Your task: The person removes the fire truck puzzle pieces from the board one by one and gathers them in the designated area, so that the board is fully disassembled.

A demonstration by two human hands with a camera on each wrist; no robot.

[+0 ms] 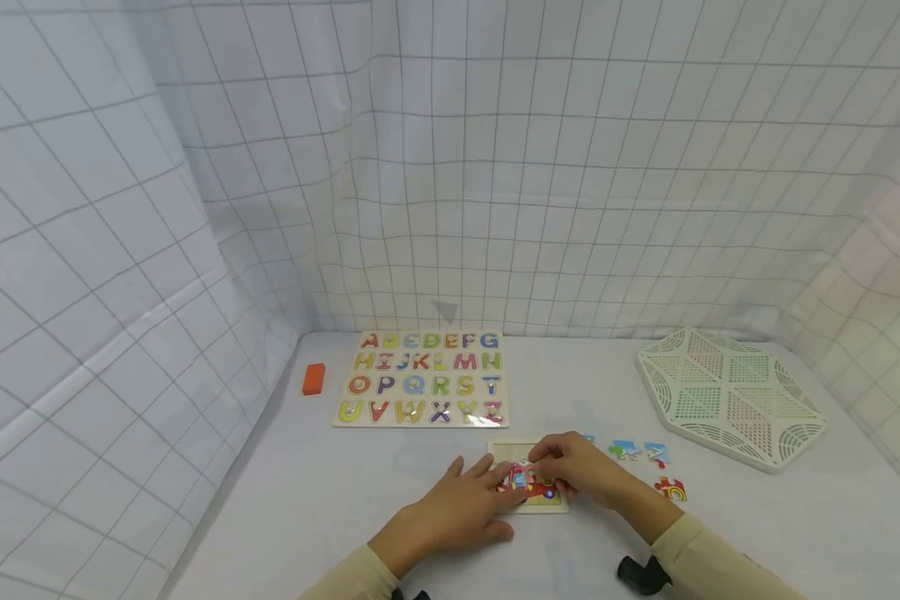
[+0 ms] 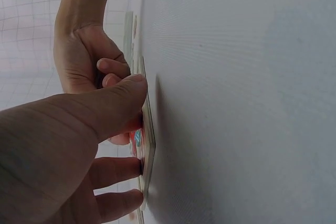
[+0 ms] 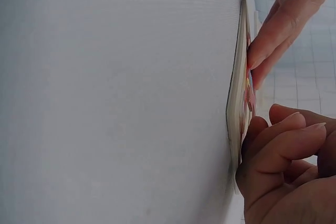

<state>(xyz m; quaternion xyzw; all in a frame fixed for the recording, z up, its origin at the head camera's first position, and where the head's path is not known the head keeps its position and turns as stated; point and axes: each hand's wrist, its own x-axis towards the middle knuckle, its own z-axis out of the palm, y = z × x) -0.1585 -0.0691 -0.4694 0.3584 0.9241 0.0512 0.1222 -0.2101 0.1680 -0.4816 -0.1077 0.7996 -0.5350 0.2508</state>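
A small wooden jigsaw tray [image 1: 506,451] lies on the table with joined pieces of a red vehicle picture [image 1: 520,481] in its lower part. My left hand [image 1: 465,508] rests on the tray's left side, fingers spread and fairly straight, fingertips touching the pieces. From the right, my right hand [image 1: 581,467] reaches over the tray with curled fingers. Its thumb and index finger pinch a jigsaw piece [image 3: 252,100] that stands slightly tilted at the picture's upper edge; the fingers hide much of it. The tray's edge [image 2: 149,135] shows side-on under the left fingertips.
Loose jigsaw pieces [image 1: 626,449] lie right of the tray, with a red-and-yellow piece [image 1: 671,489] nearer my right forearm. Behind stand an alphabet board [image 1: 420,426], an orange block [image 1: 313,379] and a white hexagonal lattice panel [image 1: 731,400]. Gridded curtains enclose the table.
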